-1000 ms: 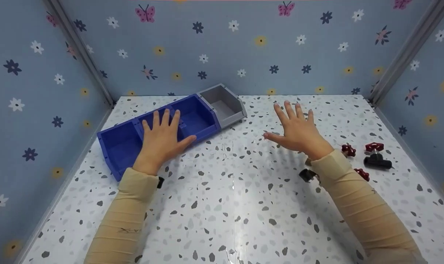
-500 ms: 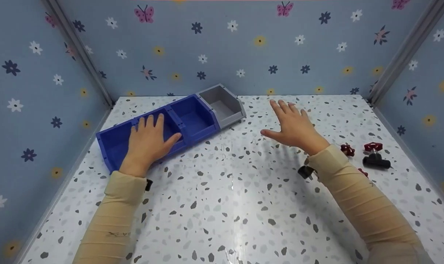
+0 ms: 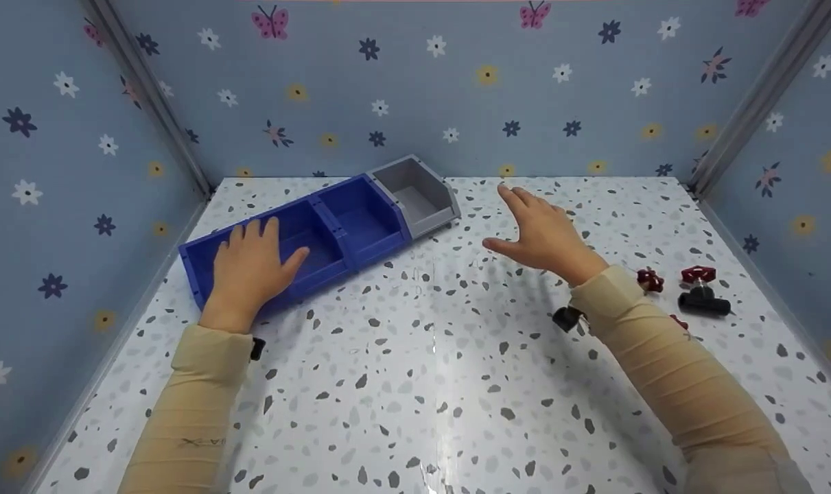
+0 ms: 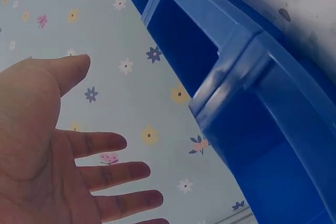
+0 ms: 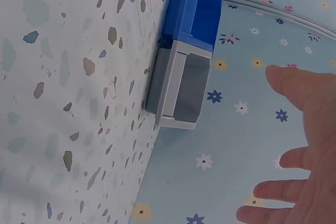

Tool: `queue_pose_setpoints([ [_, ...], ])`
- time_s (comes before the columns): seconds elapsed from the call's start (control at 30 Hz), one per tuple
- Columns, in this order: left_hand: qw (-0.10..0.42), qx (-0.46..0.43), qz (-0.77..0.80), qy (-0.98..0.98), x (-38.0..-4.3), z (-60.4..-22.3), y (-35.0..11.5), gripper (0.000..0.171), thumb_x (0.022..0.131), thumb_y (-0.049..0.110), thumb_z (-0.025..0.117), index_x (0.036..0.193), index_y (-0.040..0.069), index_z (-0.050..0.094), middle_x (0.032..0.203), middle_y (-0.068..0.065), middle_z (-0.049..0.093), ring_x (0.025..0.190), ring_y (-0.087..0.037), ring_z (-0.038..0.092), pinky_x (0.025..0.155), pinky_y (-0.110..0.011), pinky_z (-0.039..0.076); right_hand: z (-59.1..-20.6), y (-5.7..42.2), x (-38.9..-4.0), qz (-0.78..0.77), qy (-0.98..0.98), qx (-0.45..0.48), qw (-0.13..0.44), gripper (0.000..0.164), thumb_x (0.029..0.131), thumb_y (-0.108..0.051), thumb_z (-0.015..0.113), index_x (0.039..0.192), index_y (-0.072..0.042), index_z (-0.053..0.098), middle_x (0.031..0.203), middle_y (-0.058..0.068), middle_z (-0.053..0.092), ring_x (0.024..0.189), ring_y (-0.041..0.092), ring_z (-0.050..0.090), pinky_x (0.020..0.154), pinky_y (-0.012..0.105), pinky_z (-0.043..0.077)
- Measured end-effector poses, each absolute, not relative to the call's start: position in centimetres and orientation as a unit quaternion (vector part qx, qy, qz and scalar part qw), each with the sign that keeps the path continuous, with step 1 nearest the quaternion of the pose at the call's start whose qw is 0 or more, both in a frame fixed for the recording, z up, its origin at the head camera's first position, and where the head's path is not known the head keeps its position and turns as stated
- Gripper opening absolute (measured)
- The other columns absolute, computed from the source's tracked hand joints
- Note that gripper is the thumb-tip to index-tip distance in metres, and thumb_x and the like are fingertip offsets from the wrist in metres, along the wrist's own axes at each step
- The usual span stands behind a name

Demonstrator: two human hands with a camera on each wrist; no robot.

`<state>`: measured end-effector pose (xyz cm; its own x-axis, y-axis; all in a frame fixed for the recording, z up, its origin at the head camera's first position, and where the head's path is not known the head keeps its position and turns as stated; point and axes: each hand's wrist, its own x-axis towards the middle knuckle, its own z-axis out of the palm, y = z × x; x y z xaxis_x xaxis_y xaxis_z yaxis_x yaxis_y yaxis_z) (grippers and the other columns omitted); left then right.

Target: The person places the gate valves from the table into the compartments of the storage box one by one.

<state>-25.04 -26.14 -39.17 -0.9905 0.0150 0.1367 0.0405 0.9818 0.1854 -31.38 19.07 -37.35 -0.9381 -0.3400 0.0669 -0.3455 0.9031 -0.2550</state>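
Note:
My left hand [image 3: 247, 274] hovers over the left part of a joined row of blue bins [image 3: 381, 252], fingers spread and holding nothing. In the left wrist view that hand [image 4: 58, 166] is apart from the blue bin's wall [image 4: 231, 72]. A grey bin [image 3: 434, 224] adjoins the row's right end. Right of it, my right hand [image 3: 549, 237] is held above the table, fingers extended, nothing in its grasp. The right wrist view shows this hand [image 5: 310, 156] away from the grey bin [image 5: 176, 85].
At the right lies a black tee-shaped valve [image 3: 705, 302] with a red handwheel. Beside it are a red handwheel [image 3: 650, 280] and a black pipe piece [image 3: 566, 318], partly hidden by the right sleeve. Patterned walls [image 3: 415, 82] enclose the speckled table [image 3: 388, 412].
My left hand has moved left and slightly toward me over the blue bins. My right hand has shifted slightly left and turned more side-on. Bins and valves stay put.

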Motion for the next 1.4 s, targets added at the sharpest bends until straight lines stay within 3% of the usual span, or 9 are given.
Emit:
queue_pose_setpoints([
  [0.4,0.092,0.002,-0.095,-0.991,-24.6,-39.2,-27.7,0.083,0.108,0.052,0.058,0.159,-0.010,0.041,0.154,-0.042,0.047,0.141,-0.063,0.045,0.111,-0.077,0.043,-37.4,18.5,-32.0,0.147,-0.973,0.178,0.010,0.102,0.099,-0.059,0.071,0.176,-0.017,0.019,0.177,0.022,0.030,0.157,0.052,0.038,0.126,0.072,0.032],
  [0.9,0.118,0.033,-0.077,-0.989,-23.6,-39.5,-29.8,0.075,0.106,0.044,0.063,0.149,-0.016,0.047,0.138,-0.047,0.054,0.122,-0.067,0.055,0.089,-0.078,0.053,-37.4,18.1,-32.8,0.187,-0.967,0.175,-0.001,0.103,0.098,-0.058,0.073,0.176,-0.014,0.020,0.178,0.021,0.029,0.158,0.049,0.038,0.127,0.067,0.034],
  [1.07,0.105,0.048,-0.078,-0.990,-23.3,-39.8,-30.8,0.077,0.106,0.043,0.062,0.149,-0.019,0.045,0.138,-0.049,0.052,0.121,-0.070,0.054,0.086,-0.079,0.053,-37.4,18.0,-32.9,0.197,-0.965,0.173,0.000,0.102,0.099,-0.057,0.073,0.176,-0.014,0.021,0.178,0.021,0.030,0.160,0.047,0.036,0.129,0.065,0.033],
  [1.4,0.045,0.104,-0.122,-0.986,-22.9,-40.3,-32.8,0.084,0.107,0.043,0.058,0.151,-0.025,0.034,0.142,-0.053,0.045,0.125,-0.071,0.050,0.094,-0.081,0.050,-37.8,17.3,-33.1,0.216,-0.960,0.179,0.001,0.100,0.099,-0.058,0.072,0.175,-0.015,0.023,0.178,0.020,0.030,0.161,0.047,0.034,0.130,0.065,0.031],
])
